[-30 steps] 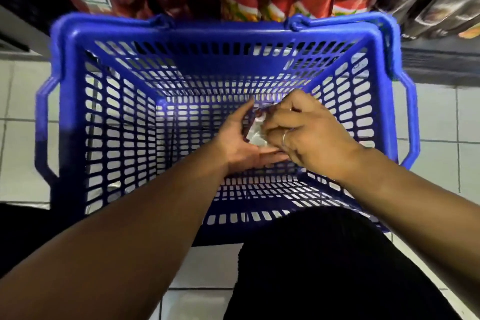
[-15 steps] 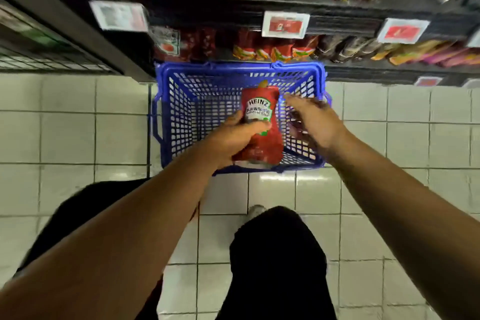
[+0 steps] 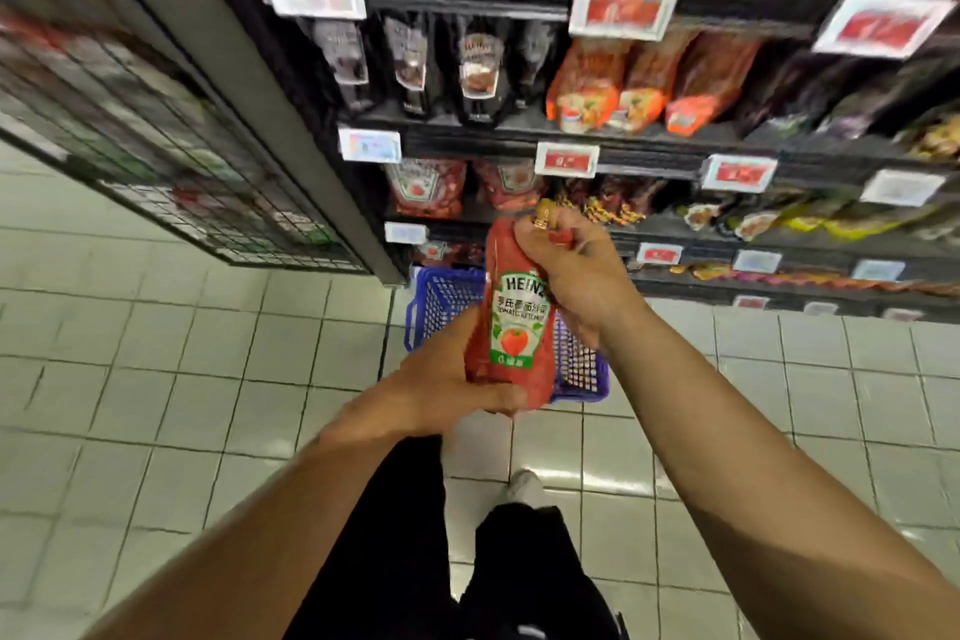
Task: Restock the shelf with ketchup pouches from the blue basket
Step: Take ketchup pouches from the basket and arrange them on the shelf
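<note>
- Pouch (image 3: 517, 322): one red ketchup pouch held upright in front of the shelves, above the basket (image 3: 441, 296); not yet on any shelf.
- Left hand (image 3: 452, 387): fingers curled round the pouch's lower end, supporting it from below.
- Right hand (image 3: 569, 270): fingers clasped round the pouch's neck, just under the gold cap (image 3: 543, 213).
- Progress, as judged: picking step complete for this pouch; placing still outstanding; basket stands on the tiled floor against the shelf foot, its contents hidden behind pouch and hands, so remaining stock cannot be told.
- Destination, as judged: shelf row (image 3: 431, 185) holding similar red pouches, directly above and behind the pouch; two such visible there, with room beside them unclear owing to blur.
- Writing: pouch label reads "HEINZ" and "TOMATO KETCHUP", with a line of Chinese characters between, and a tomato picture beneath; price tags (image 3: 566, 160) on shelf edges are red and white, illegible.
</note>
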{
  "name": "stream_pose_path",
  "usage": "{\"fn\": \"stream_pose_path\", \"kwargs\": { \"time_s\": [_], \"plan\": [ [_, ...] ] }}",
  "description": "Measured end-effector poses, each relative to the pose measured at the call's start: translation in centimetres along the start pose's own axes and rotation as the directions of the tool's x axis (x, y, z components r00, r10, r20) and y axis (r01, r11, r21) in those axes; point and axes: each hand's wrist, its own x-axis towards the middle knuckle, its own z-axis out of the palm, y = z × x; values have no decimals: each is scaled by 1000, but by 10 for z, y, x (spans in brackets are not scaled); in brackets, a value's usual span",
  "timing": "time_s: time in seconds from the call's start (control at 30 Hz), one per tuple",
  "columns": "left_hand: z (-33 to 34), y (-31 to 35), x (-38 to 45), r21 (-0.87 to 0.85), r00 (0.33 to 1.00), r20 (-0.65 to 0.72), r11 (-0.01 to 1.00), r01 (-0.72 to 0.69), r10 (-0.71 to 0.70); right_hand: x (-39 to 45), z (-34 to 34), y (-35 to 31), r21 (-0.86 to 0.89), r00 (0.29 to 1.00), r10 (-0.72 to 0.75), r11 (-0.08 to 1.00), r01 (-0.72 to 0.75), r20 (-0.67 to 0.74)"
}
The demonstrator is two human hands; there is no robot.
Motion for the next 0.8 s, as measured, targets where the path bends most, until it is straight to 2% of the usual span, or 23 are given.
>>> {"fn": "stream_pose_path", "kwargs": {
  "time_s": [0.23,0.4,0.6,0.8],
  "plan": [
    [-40,90,-17,-34,964,-122,970,-240,235,-5,56,-121,-147,968,-245,957,251,59],
    [-84,132,-18,-7,934,-147,944,-330,326,6,92,-172,-225,934,-342,907,357,102],
    [-148,176,-10,45,900,-141,910,-411,413,33,137,-223,-254,917,-384,881,399,110],
    [-208,188,11,128,868,-181,886,-445,462,65,167,-236,-188,944,-326,925,329,47]
  ]
}}
